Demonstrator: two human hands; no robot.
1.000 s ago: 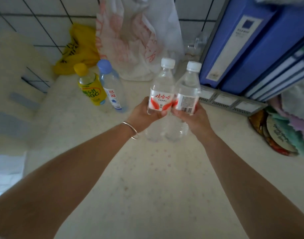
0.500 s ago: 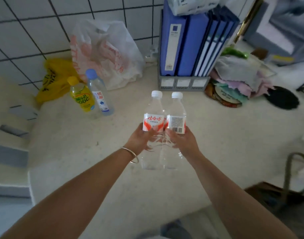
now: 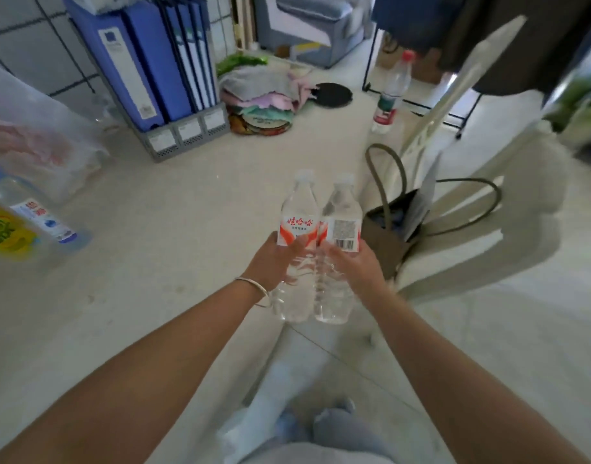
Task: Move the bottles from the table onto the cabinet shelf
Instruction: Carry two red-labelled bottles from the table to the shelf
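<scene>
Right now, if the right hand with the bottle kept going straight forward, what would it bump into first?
Probably the dark olive tote bag on the white chair, just beyond the right hand and its clear water bottle. Depth is unclear.

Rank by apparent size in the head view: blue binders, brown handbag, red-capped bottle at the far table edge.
1. blue binders, clearly largest.
2. brown handbag.
3. red-capped bottle, smallest, though it sits farther from the camera, which shrinks it.
</scene>
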